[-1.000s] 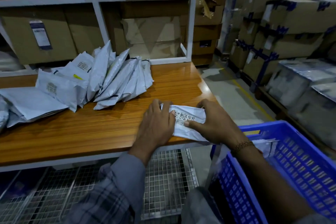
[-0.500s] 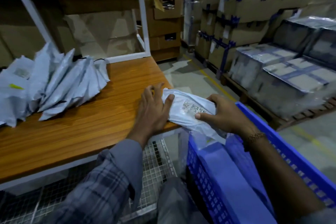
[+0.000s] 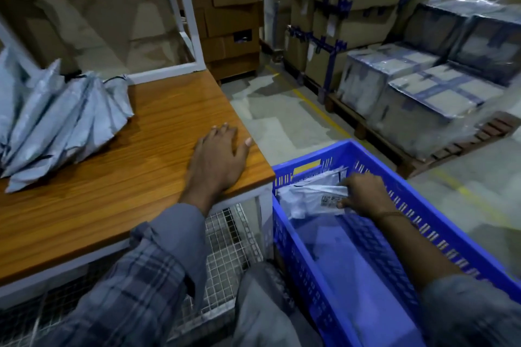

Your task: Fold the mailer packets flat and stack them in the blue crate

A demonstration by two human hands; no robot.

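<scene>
- Right hand (image 3: 363, 194) was down inside the blue crate (image 3: 439, 222), at its far end near the corner closest to the worktop; fingers (image 3: 345, 204) pinched the folded mailer packet (image 3: 313, 200), thumb side on the barcode label
- Packet lay against the crate's far wall, on or against another white packet (image 3: 318, 177) behind it; can't tell whether it had reached the floor of the crate. Likely placed at that end so the stack builds from one wall and stays flat
- Grip looked kept on so the fold wouldn't spring open before the packet was seated
- Left hand (image 3: 218, 158) lay flat on the worktop (image 3: 127, 191) at its right front corner, fingers straight and spread, holding nothing; read as a brace while the body leaned to the crate
- Unfolded mailers (image 3: 62, 115) sat heaped toward the worktop's left rear, well apart from both hands
- Vs half a second earlier: the packet was then at the worktop's right edge with both hands on it, over the crate rim; now it was off the worktop and in the crate, right hand only
- Left hand let go and stayed at that corner, now on bare wood
- View swung right and down; more crate interior showed, less of the heap
- Judgement: one packet nearly stacked, heap untouched, most of the task left
</scene>
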